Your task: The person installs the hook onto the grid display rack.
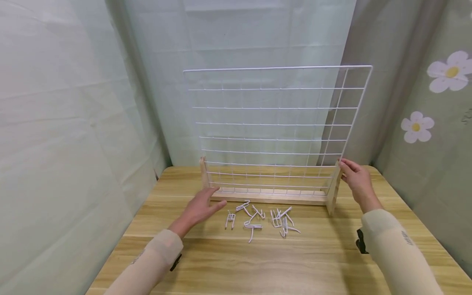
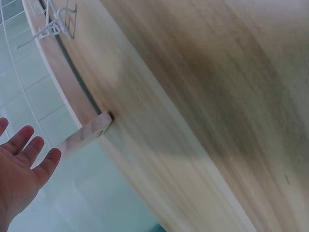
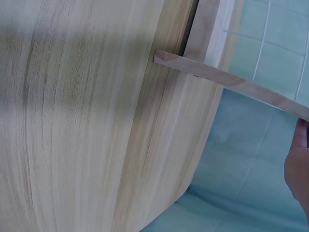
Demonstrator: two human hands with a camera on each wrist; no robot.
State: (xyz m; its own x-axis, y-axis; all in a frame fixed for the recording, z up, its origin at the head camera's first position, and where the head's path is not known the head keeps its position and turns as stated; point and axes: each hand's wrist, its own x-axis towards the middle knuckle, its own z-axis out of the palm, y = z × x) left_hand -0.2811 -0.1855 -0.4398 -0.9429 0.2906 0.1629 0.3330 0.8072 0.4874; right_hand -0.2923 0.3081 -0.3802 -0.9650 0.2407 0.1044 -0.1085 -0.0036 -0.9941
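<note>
A white wire grid panel (image 1: 276,124) stands upright in a wooden stand (image 1: 273,198) with a short post at each end. My right hand (image 1: 357,182) holds the top of the right post (image 1: 333,188) between thumb and fingers, beside the grid's edge; the right wrist view cuts off most of this hand (image 3: 299,169). My left hand (image 1: 200,207) reaches toward the left end of the stand, its fingers extended and holding nothing. In the left wrist view the left hand's fingers (image 2: 29,150) are spread near the left post (image 2: 87,133).
Several white wire hooks lie on the wood-grain table (image 1: 236,266) in front of the stand, among them one hook (image 1: 230,219) at the left and another hook (image 1: 252,226) near the middle. Pale green curtains (image 1: 73,123) surround the table at the sides and back.
</note>
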